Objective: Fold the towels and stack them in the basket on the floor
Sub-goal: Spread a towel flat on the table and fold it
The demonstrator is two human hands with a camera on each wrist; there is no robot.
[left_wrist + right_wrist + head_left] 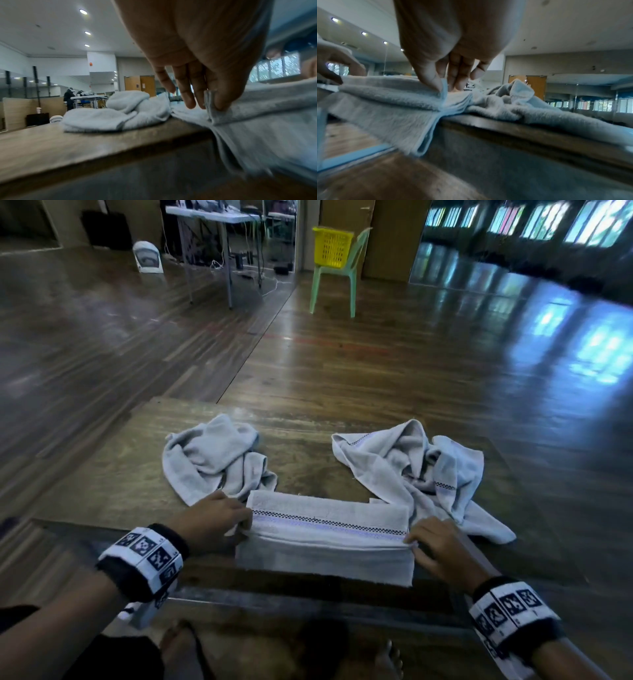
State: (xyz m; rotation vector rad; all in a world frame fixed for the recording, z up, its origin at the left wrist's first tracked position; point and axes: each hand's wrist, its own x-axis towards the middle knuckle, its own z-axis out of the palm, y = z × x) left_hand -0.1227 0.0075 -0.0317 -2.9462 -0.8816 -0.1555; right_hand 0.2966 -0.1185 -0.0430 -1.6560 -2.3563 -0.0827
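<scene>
Two hands pinch your towel (325, 537) at the table's (113, 484) near edge: left hand (212, 517), right hand (436, 546); loose towels crowd both sides beyond.

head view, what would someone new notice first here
First the two hands: the left hand and the right hand each pinch one end of a pale towel with a checkered stripe, half folded over the near edge of the wooden table. Behind it lie two crumpled towels, one on the left and one on the right. Far across the floor, a bright yellow basket sits on a green chair.
</scene>
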